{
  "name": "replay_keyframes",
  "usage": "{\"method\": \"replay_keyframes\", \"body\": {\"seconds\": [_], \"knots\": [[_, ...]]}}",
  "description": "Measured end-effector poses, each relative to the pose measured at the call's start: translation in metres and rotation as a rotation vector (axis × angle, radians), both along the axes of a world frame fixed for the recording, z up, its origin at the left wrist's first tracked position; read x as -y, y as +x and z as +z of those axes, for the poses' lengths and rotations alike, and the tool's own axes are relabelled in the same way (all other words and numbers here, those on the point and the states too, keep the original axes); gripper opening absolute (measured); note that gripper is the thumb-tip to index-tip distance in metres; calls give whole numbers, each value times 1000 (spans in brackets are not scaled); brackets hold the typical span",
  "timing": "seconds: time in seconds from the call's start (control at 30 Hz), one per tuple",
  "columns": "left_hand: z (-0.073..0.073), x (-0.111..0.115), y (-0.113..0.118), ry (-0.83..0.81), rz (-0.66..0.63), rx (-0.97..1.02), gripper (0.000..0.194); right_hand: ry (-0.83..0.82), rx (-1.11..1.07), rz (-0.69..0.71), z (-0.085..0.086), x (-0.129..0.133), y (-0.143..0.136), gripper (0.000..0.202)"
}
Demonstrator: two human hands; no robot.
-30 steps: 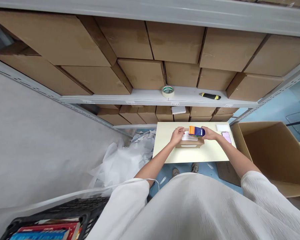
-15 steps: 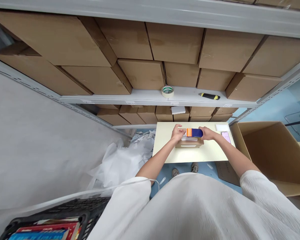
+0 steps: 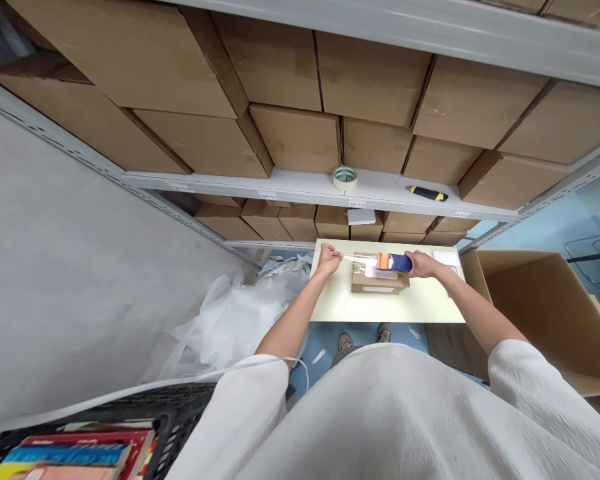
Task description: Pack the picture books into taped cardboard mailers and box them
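Note:
My right hand [image 3: 421, 264] is closed around a blue and orange tape dispenser [image 3: 395, 262], held above a small cardboard box [image 3: 379, 289] on the cream table. Off to the left, my left hand [image 3: 330, 259] pinches the loose end of clear packing tape [image 3: 353, 257], which stretches from the dispenser across the box's top. A white paper [image 3: 375, 271] lies on top of the box, partly under the dispenser. On the box's near side there is a white label.
Cardboard boxes fill the shelves ahead. A tape roll [image 3: 345, 177] and a utility knife [image 3: 428, 193] lie on the shelf edge. A large open carton [image 3: 545, 307] stands at right, white wrapping [image 3: 220, 320] at left. Below left is a black crate [image 3: 175, 427] of books.
My left hand has moved left, away from the dispenser, drawing out a length of tape. My right hand still holds the dispenser over the box. The view has shifted slightly.

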State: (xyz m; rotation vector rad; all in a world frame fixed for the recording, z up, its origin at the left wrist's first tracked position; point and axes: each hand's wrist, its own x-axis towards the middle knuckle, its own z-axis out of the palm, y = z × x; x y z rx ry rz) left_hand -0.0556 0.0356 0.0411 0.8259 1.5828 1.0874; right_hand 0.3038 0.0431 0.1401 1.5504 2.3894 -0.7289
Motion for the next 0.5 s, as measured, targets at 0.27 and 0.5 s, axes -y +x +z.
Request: {"method": "replay_keyframes", "body": {"seconds": [0.27, 0.5], "knots": [[-31, 13, -33, -125, -1, 85, 55, -9, 59, -8, 4, -4, -1, 46], [-63, 18, -20, -130, 32, 147, 48, -9, 133, -2, 10, -6, -13, 45]]}}
